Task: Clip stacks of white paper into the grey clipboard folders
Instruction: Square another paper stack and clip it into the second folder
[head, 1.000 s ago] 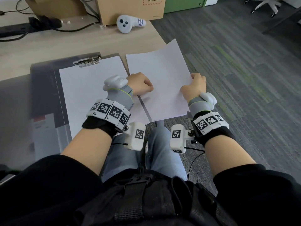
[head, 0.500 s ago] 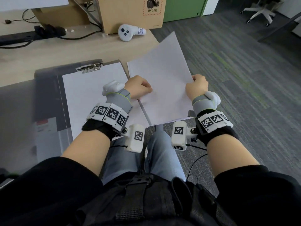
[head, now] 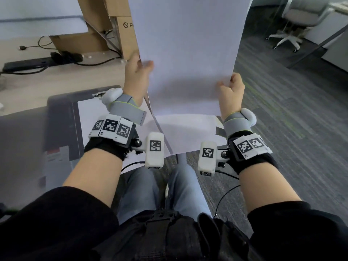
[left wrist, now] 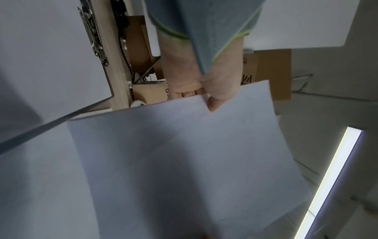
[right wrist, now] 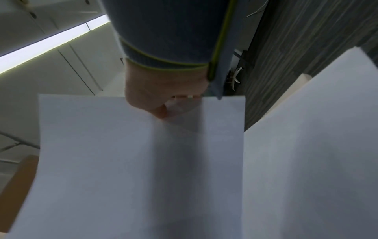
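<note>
A stack of white paper (head: 188, 46) stands raised almost upright in front of me, held by both hands at its side edges. My left hand (head: 138, 72) pinches its left edge, thumb on the near face (left wrist: 212, 103). My right hand (head: 230, 87) grips its right edge (right wrist: 161, 111). Below lies a grey clipboard folder (head: 62, 117) on the table, with white paper (head: 90, 117) under its metal clip (left wrist: 92, 32). A second sheet or stack (head: 188, 132) lies flat beneath the raised paper, overhanging the table edge.
Cardboard boxes (head: 120, 34) stand at the back of the wooden table (head: 37, 85), beside a black power strip (head: 37, 61) with cables. Grey carpet (head: 282, 110) and an office chair (head: 293, 19) lie to the right. My knees (head: 178, 185) are below the table edge.
Both hands have lifted the paper from lying flat on the table to nearly upright and higher. A further white sheet shows beneath it.
</note>
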Available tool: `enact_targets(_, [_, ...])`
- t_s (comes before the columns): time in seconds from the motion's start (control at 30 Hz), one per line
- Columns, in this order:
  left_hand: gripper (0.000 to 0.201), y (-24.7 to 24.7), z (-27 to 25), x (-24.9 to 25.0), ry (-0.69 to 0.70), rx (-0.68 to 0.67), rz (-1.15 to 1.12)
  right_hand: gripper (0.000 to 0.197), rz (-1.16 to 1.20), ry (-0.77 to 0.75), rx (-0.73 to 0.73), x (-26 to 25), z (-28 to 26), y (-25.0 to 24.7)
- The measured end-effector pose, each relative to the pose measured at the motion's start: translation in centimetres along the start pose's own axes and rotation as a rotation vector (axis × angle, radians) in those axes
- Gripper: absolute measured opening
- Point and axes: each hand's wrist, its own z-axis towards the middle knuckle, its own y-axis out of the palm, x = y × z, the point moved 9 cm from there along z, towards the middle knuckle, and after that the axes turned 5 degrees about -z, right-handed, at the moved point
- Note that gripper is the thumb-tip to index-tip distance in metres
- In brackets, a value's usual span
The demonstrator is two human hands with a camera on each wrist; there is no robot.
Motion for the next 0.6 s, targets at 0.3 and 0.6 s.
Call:
enact_targets(0.3, [0.031, -0.4, -2.2, -2.7, -0.147, -0.104, 0.101, 0.016, 0.129, 0.125, -0.182, 2.6, -2.1, 2.9])
enact_targets(0.6, [0.026, -6.4, -2.0, -0.2, -0.047, 0.138, 0.178, 0.008, 0.078, 0.031, -0.303, -1.0, -3.1, 7.5])
